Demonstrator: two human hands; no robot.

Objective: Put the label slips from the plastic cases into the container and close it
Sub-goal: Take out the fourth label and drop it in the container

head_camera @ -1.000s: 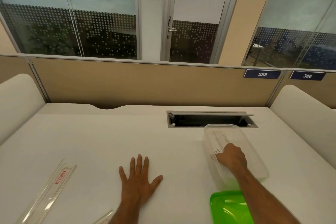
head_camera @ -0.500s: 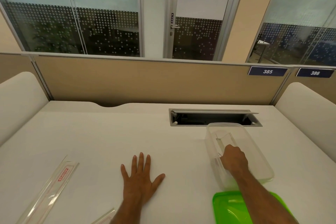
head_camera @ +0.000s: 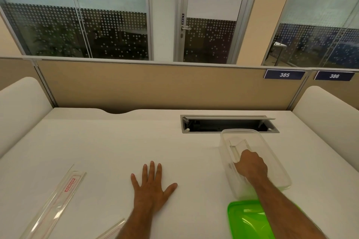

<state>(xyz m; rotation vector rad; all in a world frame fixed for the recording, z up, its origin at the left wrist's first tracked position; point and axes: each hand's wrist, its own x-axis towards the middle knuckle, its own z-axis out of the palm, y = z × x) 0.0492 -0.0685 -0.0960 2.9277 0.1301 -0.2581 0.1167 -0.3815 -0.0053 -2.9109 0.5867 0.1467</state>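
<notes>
your right hand (head_camera: 251, 165) is down inside the clear container (head_camera: 272, 153), fingers curled together over pale slips (head_camera: 238, 146) that lie just ahead of your knuckles on the container floor. whether the fingertips are pinching a slip or have let go, i cannot tell; they are hidden under the hand. your left hand (head_camera: 150, 186) lies flat on the desk (head_camera: 116, 141), fingers spread, gripping nothing.

step in hand, as i judge it: depositing slips in the container.

the long plastic case (head_camera: 56, 202) with the red label sits well to the left of your left fingers, its slip seemingly not yet taken out. a second case (head_camera: 112, 232) shows only as a corner beside your left forearm.

next move calls for: right hand out of the container, then work the labelled slip free of the long case. the green lid (head_camera: 246, 221) waits just behind your right wrist, under the forearm, for closing last.
</notes>
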